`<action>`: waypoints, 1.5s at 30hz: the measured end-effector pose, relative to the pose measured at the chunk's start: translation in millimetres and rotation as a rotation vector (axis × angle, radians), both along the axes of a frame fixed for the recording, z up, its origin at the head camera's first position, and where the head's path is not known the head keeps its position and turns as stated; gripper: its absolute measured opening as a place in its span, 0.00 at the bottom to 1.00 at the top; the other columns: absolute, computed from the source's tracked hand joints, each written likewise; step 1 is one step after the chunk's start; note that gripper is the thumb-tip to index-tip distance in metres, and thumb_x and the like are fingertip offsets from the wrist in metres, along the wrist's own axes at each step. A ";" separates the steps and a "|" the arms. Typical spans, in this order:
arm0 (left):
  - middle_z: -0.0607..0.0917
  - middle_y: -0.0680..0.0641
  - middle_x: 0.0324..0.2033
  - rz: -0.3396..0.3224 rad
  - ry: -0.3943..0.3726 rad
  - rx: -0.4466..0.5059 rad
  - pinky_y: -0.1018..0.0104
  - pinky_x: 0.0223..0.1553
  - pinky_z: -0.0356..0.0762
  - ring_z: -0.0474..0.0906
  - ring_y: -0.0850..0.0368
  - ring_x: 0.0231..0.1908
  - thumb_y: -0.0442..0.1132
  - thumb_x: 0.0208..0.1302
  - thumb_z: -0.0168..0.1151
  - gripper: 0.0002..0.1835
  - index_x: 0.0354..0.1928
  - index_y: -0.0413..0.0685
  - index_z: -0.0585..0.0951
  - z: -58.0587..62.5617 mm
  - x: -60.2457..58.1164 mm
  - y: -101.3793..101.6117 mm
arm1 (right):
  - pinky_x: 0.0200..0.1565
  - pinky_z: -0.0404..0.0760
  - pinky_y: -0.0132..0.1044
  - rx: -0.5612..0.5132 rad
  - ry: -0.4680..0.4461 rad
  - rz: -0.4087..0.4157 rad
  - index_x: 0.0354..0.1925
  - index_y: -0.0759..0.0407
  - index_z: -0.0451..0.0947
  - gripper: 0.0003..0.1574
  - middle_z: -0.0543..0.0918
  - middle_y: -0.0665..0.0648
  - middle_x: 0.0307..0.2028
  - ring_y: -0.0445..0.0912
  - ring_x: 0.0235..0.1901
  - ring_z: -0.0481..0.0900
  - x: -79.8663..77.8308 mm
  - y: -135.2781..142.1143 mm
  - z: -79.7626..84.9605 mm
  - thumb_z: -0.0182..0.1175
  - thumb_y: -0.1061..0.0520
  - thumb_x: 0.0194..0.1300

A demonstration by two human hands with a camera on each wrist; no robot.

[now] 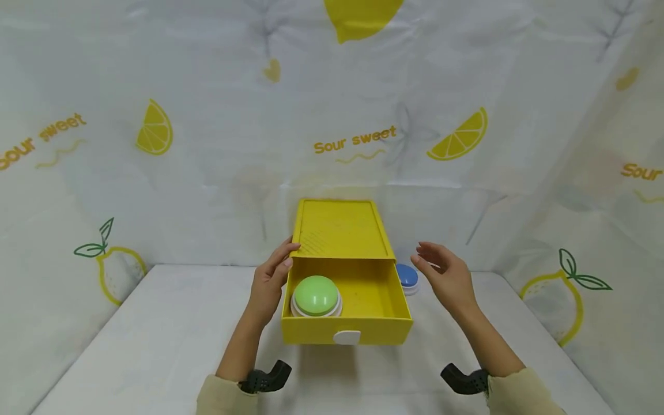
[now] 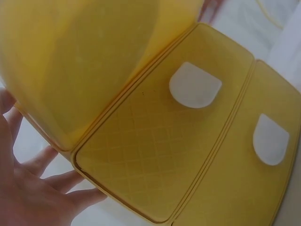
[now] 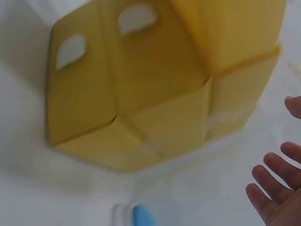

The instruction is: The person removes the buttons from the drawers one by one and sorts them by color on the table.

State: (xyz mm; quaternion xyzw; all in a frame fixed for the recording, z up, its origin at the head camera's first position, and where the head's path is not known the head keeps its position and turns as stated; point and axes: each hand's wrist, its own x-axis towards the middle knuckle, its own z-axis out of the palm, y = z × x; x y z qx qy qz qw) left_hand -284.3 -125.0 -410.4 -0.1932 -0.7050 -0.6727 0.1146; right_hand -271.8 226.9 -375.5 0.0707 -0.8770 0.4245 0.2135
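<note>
A yellow drawer cabinet (image 1: pixel 342 230) stands in the middle, its top drawer (image 1: pixel 376 300) pulled out toward me. In the drawer's left part sits a round green dome (image 1: pixel 316 295) on a white base. My left hand (image 1: pixel 268 288) touches the cabinet's left side, and the left wrist view shows its fingers spread along that wall. To the right, my right hand (image 1: pixel 447 276) is held apart from the cabinet with nothing in it. Close by it, a blue dome (image 1: pixel 407 275) on a white base is partly hidden behind the drawer; the right wrist view also catches this blue dome (image 3: pixel 142 216).
Two lower drawers with white handles (image 2: pixel 195 85) are closed beneath the top one. The cabinet stands on a white table (image 1: pixel 171 328) close to a back wall covered with lemon-print sheet (image 1: pixel 218 144). The pulled-out drawer, with its white handle (image 1: pixel 346 337), juts over the table.
</note>
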 end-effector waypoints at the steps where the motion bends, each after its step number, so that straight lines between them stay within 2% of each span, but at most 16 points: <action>1: 0.62 0.48 0.78 0.001 -0.002 -0.001 0.34 0.69 0.65 0.58 0.42 0.77 0.44 0.80 0.46 0.21 0.68 0.47 0.75 0.0 -0.2 0.3 | 0.53 0.76 0.15 0.007 0.026 0.021 0.65 0.54 0.76 0.28 0.85 0.58 0.57 0.34 0.53 0.82 6.2 -3.7 9.1 0.60 0.43 0.73; 3: 0.63 0.48 0.78 0.003 -0.003 -0.001 0.33 0.69 0.65 0.58 0.42 0.77 0.44 0.80 0.46 0.21 0.68 0.47 0.75 -0.3 -0.7 0.5 | 0.50 0.74 0.12 0.017 0.076 0.069 0.63 0.53 0.78 0.25 0.87 0.57 0.54 0.25 0.48 0.79 17.8 -11.6 26.2 0.62 0.47 0.72; 5: 0.63 0.48 0.78 -0.001 -0.004 -0.001 0.33 0.69 0.64 0.58 0.42 0.77 0.44 0.80 0.46 0.21 0.68 0.48 0.75 -0.2 -0.6 0.6 | 0.49 0.75 0.13 0.044 0.123 0.111 0.61 0.52 0.80 0.22 0.88 0.56 0.52 0.21 0.45 0.78 28.5 -20.2 41.4 0.64 0.50 0.71; 7: 0.62 0.48 0.78 -0.008 -0.001 0.000 0.33 0.69 0.64 0.58 0.42 0.77 0.44 0.80 0.46 0.21 0.68 0.47 0.75 0.2 -0.4 0.7 | 0.49 0.78 0.16 0.069 0.148 0.156 0.59 0.52 0.81 0.20 0.88 0.55 0.50 0.25 0.45 0.80 37.4 -29.1 54.7 0.65 0.53 0.70; 10: 0.62 0.49 0.78 -0.011 -0.002 -0.003 0.33 0.69 0.63 0.58 0.42 0.77 0.45 0.80 0.46 0.21 0.68 0.48 0.75 1.1 -0.2 0.7 | 0.49 0.83 0.23 0.099 0.138 0.241 0.57 0.53 0.82 0.20 0.88 0.55 0.48 0.35 0.45 0.84 46.0 -43.0 70.2 0.67 0.54 0.68; 12: 0.62 0.49 0.78 -0.010 -0.003 -0.004 0.33 0.69 0.63 0.58 0.42 0.77 0.45 0.80 0.46 0.21 0.68 0.48 0.75 1.4 -0.2 0.5 | 0.50 0.85 0.28 0.114 0.104 0.304 0.56 0.53 0.82 0.20 0.88 0.55 0.49 0.40 0.46 0.85 48.4 -52.8 77.5 0.68 0.53 0.67; 16: 0.62 0.50 0.78 -0.001 -0.013 -0.005 0.33 0.70 0.64 0.57 0.42 0.78 0.46 0.80 0.46 0.21 0.68 0.49 0.75 1.0 -0.5 -0.5 | 0.51 0.86 0.35 0.140 0.007 0.428 0.57 0.54 0.82 0.22 0.88 0.53 0.50 0.43 0.47 0.86 50.0 -72.7 86.4 0.69 0.51 0.66; 20: 0.62 0.50 0.78 0.000 -0.019 -0.011 0.33 0.70 0.63 0.57 0.42 0.78 0.46 0.80 0.45 0.21 0.68 0.50 0.75 0.4 -1.1 -0.8 | 0.52 0.86 0.38 0.175 -0.059 0.545 0.58 0.55 0.82 0.27 0.88 0.53 0.50 0.46 0.48 0.86 50.5 -89.5 90.0 0.73 0.49 0.62; 23: 0.62 0.50 0.78 -0.007 -0.020 -0.009 0.33 0.70 0.63 0.58 0.42 0.78 0.47 0.80 0.45 0.22 0.69 0.50 0.74 0.1 -1.9 -0.9 | 0.53 0.86 0.40 0.205 -0.103 0.601 0.57 0.56 0.82 0.29 0.88 0.53 0.51 0.47 0.50 0.86 48.3 -100.2 90.2 0.73 0.48 0.60; 29: 0.61 0.50 0.78 -0.020 -0.022 0.002 0.35 0.70 0.64 0.58 0.43 0.78 0.47 0.80 0.45 0.22 0.69 0.50 0.74 -0.2 -2.1 -0.9 | 0.56 0.85 0.43 0.308 -0.241 0.599 0.59 0.54 0.82 0.29 0.87 0.50 0.53 0.45 0.54 0.84 37.7 -119.8 82.6 0.69 0.42 0.64; 34: 0.62 0.50 0.78 -0.041 0.004 0.018 0.33 0.70 0.62 0.58 0.43 0.77 0.45 0.80 0.45 0.22 0.69 0.48 0.74 0.4 -0.8 -0.9 | 0.58 0.83 0.46 0.389 -0.266 0.611 0.63 0.55 0.79 0.33 0.86 0.51 0.57 0.46 0.56 0.83 30.4 -131.0 76.2 0.68 0.41 0.64; 37: 0.62 0.50 0.78 -0.055 0.021 0.032 0.32 0.71 0.61 0.58 0.44 0.77 0.44 0.80 0.45 0.22 0.69 0.46 0.73 1.6 0.1 -0.4 | 0.57 0.83 0.42 0.424 -0.269 0.606 0.62 0.55 0.79 0.33 0.86 0.50 0.55 0.44 0.53 0.83 27.3 -136.1 73.8 0.68 0.42 0.65; 42: 0.63 0.51 0.78 -0.057 0.023 0.041 0.34 0.71 0.62 0.58 0.45 0.77 0.43 0.80 0.45 0.21 0.69 0.47 0.74 2.4 0.8 0.0 | 0.45 0.80 0.33 0.498 -0.309 0.606 0.58 0.57 0.81 0.29 0.86 0.47 0.41 0.40 0.38 0.79 20.4 -139.5 70.0 0.65 0.40 0.67; 45: 0.63 0.50 0.78 -0.056 0.025 0.037 0.34 0.71 0.62 0.58 0.45 0.78 0.44 0.80 0.45 0.21 0.69 0.47 0.73 2.3 1.2 -0.5 | 0.40 0.78 0.31 0.506 -0.334 0.630 0.57 0.56 0.82 0.28 0.85 0.46 0.37 0.39 0.35 0.78 18.3 -139.7 70.0 0.65 0.40 0.67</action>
